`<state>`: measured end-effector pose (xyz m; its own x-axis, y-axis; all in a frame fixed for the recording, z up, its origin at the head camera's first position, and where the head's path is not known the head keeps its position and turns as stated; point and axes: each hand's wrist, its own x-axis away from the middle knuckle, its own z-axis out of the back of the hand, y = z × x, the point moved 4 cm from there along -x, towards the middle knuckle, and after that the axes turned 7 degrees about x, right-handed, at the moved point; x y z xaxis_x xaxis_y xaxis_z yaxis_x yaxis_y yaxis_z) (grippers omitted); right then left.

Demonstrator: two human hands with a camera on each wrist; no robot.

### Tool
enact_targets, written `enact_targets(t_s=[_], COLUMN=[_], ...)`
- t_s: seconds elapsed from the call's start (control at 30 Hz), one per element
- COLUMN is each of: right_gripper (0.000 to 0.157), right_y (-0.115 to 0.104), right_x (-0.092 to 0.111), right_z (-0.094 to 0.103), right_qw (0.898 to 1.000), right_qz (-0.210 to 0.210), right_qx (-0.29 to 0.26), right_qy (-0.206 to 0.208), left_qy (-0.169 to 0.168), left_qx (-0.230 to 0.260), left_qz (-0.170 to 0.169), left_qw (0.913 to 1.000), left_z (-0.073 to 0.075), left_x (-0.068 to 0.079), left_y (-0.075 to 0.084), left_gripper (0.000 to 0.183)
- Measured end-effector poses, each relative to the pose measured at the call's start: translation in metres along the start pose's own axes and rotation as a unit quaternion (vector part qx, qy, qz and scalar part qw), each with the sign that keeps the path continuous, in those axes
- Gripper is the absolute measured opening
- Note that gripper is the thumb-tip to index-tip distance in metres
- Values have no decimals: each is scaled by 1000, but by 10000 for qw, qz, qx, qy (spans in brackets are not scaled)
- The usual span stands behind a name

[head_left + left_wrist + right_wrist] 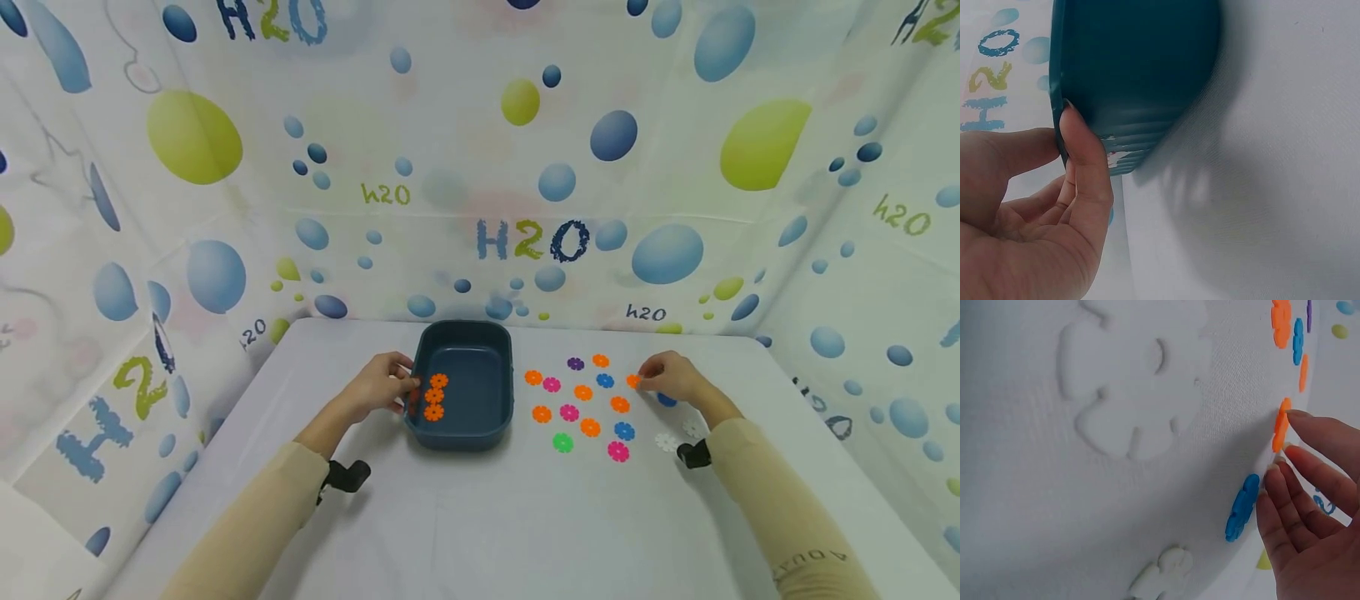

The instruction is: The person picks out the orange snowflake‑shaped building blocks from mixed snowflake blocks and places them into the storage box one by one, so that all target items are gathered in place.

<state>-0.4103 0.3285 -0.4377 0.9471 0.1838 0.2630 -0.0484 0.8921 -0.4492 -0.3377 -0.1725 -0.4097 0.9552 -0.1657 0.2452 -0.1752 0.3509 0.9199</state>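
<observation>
My left hand (377, 385) pinches the left rim of a dark blue-grey plastic tub (468, 440) between thumb and fingers; the left wrist view shows the grip on the tub's edge. Inside the tub, three orange flower-shaped discs (434, 412) lie in a column near its left wall. Over on the right, my right hand (673, 379) has thumb and index finger at the edges of an orange flower-shaped disc (1281, 425) on the table, pinching it. Beneath its other fingers, close by, lies a blue flower-shaped disc (1243, 507).
Several flower discs spread between tub and right hand: orange (582, 392), pink (618, 452), blue (624, 431), purple (575, 364) and green (562, 442). White discs (666, 442) lie near the right wrist. A patterned curtain (450, 167) rises behind the white-covered table (480, 525).
</observation>
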Motion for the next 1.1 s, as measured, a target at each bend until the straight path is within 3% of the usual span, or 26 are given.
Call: enact_targets(t_s=[0.5, 0.7, 1.1], right_gripper=[24, 23, 29], right_y=[-5, -7, -24], right_x=[0, 0, 9], right_z=[5, 7, 10], right_qw=[9999, 9997, 9952], right_qz=[90, 58, 393], right_qx=[50, -205, -861], right_qy=[111, 102, 263], left_qy=[-63, -48, -55], left_qx=[-16, -76, -68], left_qz=[-80, -170, -129], left_qw=[9999, 9998, 9999], left_z=[1, 0, 0], left_x=[1, 2, 0], left_y=[1, 1, -3], left_gripper=[44, 43, 42])
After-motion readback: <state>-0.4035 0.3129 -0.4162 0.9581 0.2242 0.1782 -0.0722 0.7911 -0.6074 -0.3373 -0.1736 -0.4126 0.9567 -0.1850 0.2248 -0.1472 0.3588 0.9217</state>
